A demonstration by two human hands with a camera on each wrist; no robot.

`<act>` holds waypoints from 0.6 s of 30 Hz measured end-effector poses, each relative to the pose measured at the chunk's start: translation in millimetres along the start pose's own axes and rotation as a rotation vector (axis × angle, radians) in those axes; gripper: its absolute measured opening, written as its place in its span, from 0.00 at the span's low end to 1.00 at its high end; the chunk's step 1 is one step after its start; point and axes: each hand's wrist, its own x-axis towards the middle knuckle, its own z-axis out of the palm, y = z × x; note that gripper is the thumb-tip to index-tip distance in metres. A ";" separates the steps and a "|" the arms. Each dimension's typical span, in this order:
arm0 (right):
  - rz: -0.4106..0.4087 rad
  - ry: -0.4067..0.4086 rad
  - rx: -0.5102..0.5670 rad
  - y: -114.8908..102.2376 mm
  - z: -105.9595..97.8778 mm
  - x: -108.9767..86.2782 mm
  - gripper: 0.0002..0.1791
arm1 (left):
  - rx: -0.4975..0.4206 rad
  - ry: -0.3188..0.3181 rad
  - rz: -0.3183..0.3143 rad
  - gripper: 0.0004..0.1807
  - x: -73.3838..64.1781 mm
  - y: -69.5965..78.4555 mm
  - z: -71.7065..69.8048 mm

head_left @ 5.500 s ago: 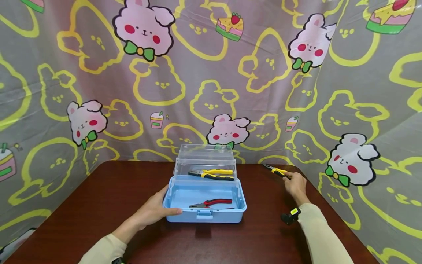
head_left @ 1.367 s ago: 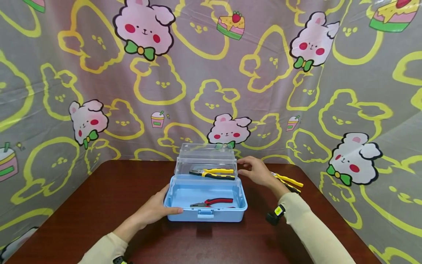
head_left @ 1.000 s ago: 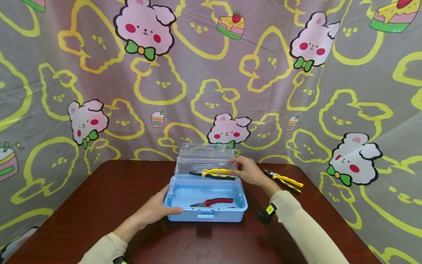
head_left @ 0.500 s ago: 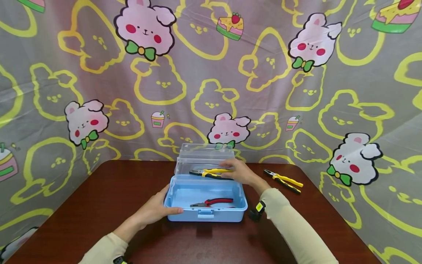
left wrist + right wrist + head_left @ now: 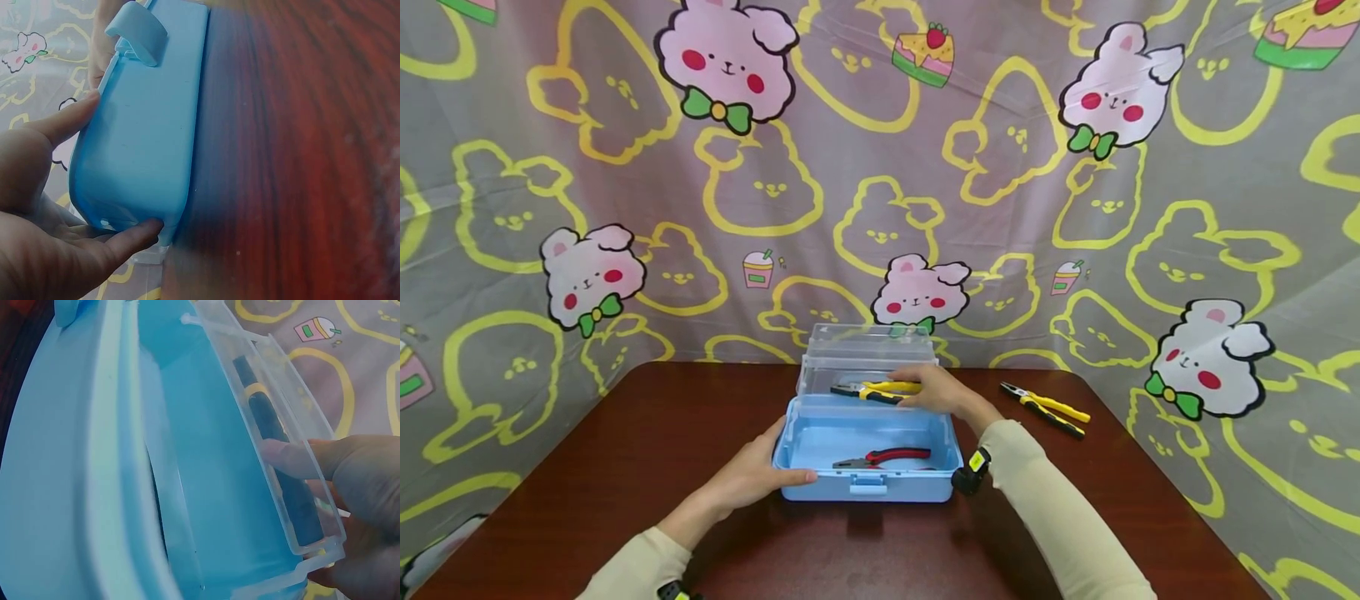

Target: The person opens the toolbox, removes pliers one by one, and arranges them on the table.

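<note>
A light-blue toolbox (image 5: 865, 490) stands on the table, its clear lid raised at the back. My left hand (image 5: 741, 479) grips its left front corner, thumb on the front rim and fingers along the side. In the raised clear tray (image 5: 820, 404) lies a pair of yellow-and-black pliers (image 5: 872, 392), jaws to the left. My right hand (image 5: 943, 390) has thumb and fingers about the handles of these pliers; in the right wrist view the thumb (image 5: 284, 457) lies over a dark handle. Red-and-black pliers (image 5: 897, 455) rest in the lower compartment, partly hidden by the front wall.
Another pair of yellow-and-black pliers (image 5: 1047, 408) lies on the table to the right, handles spread. The brown table (image 5: 625, 467) reaches back to a patterned curtain (image 5: 1000, 167). A blue latch (image 5: 868, 487) is on the box's front.
My right hand let go of the long-nosed yellow-and-black pliers on the right of the table, then moved left to the pliers in the tray. The left hand has stayed on the toolbox.
</note>
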 end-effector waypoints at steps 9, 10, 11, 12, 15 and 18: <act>-0.009 0.009 0.023 -0.9 1.6 -0.2 0.27 | 0.000 -0.004 0.000 0.65 -0.8 0.5 -0.6; -0.009 0.013 0.025 -0.2 2.2 -0.2 0.27 | -0.001 -0.003 0.001 0.64 -1.0 0.4 -0.6; -0.012 0.018 0.032 0.1 2.8 -0.3 0.27 | -0.002 -0.003 0.002 0.64 -1.1 0.4 -0.6; -0.017 0.023 0.037 0.5 3.5 -0.6 0.27 | -0.004 -0.003 0.002 0.64 -1.3 0.4 -0.5; -0.022 0.039 0.061 1.7 4.8 -0.7 0.27 | -0.007 -0.001 -0.003 0.64 -1.0 0.8 -0.6; -0.013 0.050 0.082 0.9 5.4 -2.2 0.28 | -0.008 0.000 -0.010 0.65 -1.0 1.0 -0.1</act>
